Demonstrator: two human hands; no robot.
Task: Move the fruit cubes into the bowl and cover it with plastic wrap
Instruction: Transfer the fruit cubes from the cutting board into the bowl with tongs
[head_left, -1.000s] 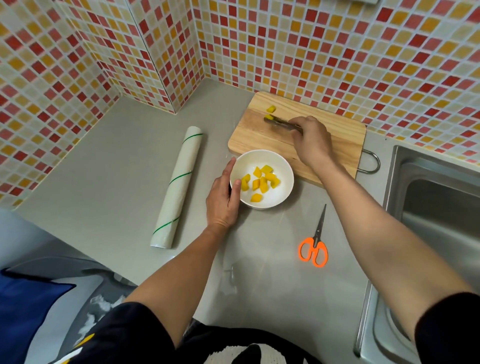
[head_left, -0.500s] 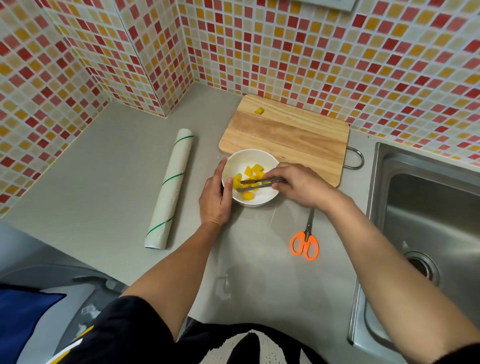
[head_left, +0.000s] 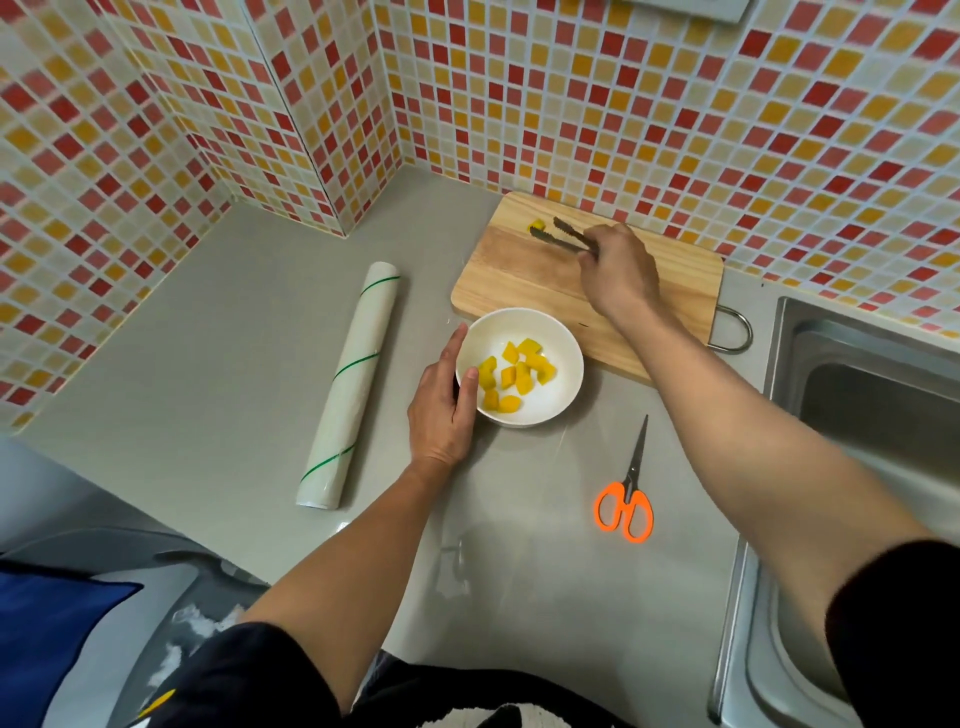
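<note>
A white bowl (head_left: 558, 349) holding several yellow fruit cubes (head_left: 514, 374) sits on the grey counter just in front of the wooden cutting board (head_left: 524, 275). My left hand (head_left: 441, 405) rests against the bowl's left side, thumb on its rim. My right hand (head_left: 618, 270) grips metal tongs (head_left: 563, 236) over the board; their tips are spread beside one last yellow cube (head_left: 536, 225) at the board's far left corner. A roll of plastic wrap (head_left: 350, 384) with green stripes lies to the left of the bowl.
Orange-handled scissors (head_left: 626, 493) lie on the counter to the right of the bowl. A steel sink (head_left: 857, 415) fills the right side. Tiled walls close off the back and left. The counter's front edge runs at lower left.
My right hand has carried the tongs from the bowl back up to the far corner of the board, beside the last cube. The left hand has stayed at the bowl.
</note>
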